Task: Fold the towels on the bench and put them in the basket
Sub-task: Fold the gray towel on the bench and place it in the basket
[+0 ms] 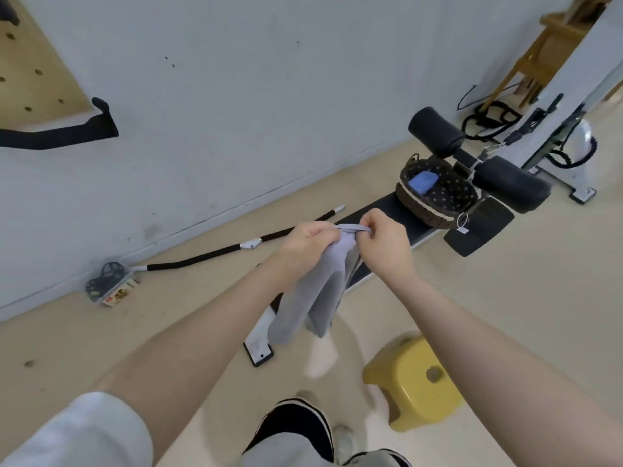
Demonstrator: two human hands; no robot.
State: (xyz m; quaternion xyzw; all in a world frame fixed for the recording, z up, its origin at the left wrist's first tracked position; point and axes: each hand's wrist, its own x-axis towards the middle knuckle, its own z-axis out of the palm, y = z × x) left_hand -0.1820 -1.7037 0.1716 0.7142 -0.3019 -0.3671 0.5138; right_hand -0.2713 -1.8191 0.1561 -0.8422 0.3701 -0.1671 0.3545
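Task partway. 1 blue towel [422, 181] already folded, lying in basket [435, 197] at far end of bench [381, 210]. Grey towel [313, 291] held in air above bench, hanging in loose folds, not yet folded flat. Left hand [308, 242] and right hand [384, 235] both pinching its top edge, fingers curled. No other towels visible on bench; part hidden behind arms. Left to do: finish fold, place in basket.
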